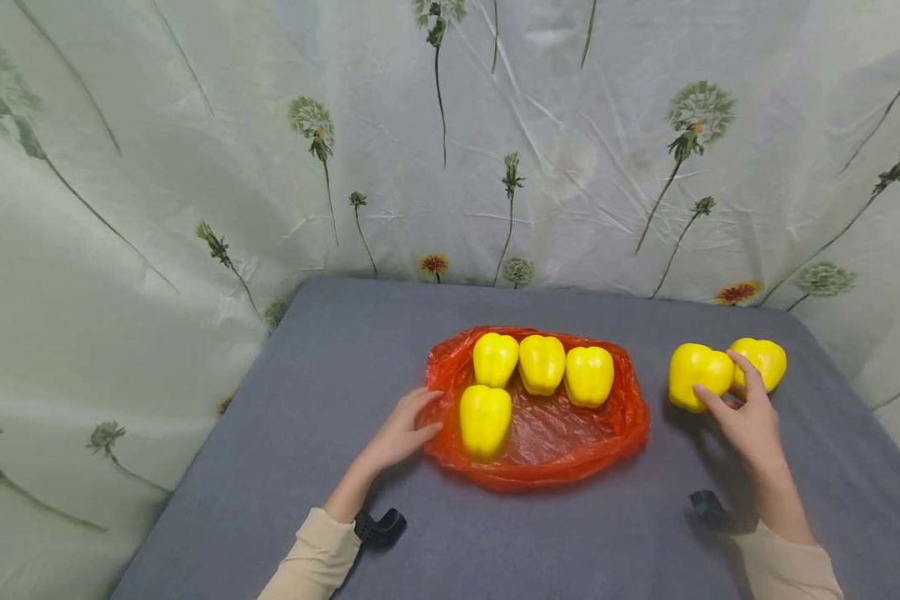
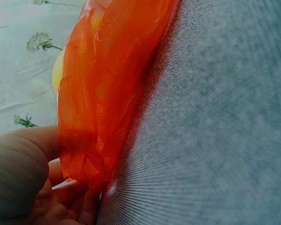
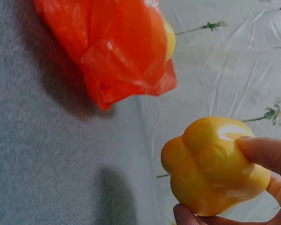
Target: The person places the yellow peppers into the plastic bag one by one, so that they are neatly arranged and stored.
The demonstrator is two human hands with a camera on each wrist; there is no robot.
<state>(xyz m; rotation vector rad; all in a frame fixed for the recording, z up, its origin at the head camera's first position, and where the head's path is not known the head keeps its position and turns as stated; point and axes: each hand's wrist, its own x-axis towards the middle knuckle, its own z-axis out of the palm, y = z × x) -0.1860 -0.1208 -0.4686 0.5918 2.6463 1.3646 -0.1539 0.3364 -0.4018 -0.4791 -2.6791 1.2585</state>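
Observation:
A red plastic bag [image 1: 555, 477] lies spread open on the table, with several yellow bell peppers [image 1: 542, 365] inside: a row along its back and one [image 1: 485, 421] at the front left. At the bag's left end, my left hand [image 1: 399, 432] holds the edge; the left wrist view shows the bag's crumpled end [image 2: 91, 164] between thumb and fingers. To the right of the bag, my right hand [image 1: 753, 425] grips a yellow bell pepper [image 3: 215, 166] between thumb and fingers, raised above the table. Behind that hand rests another yellow bell pepper [image 1: 768, 362], partly hidden.
A grey cloth covers the table [image 1: 307, 358]. Behind and to the left hangs a pale curtain [image 1: 390, 150] with dandelion prints, meeting the table's back edge. Dark bands [image 1: 381, 528] sit at both wrists.

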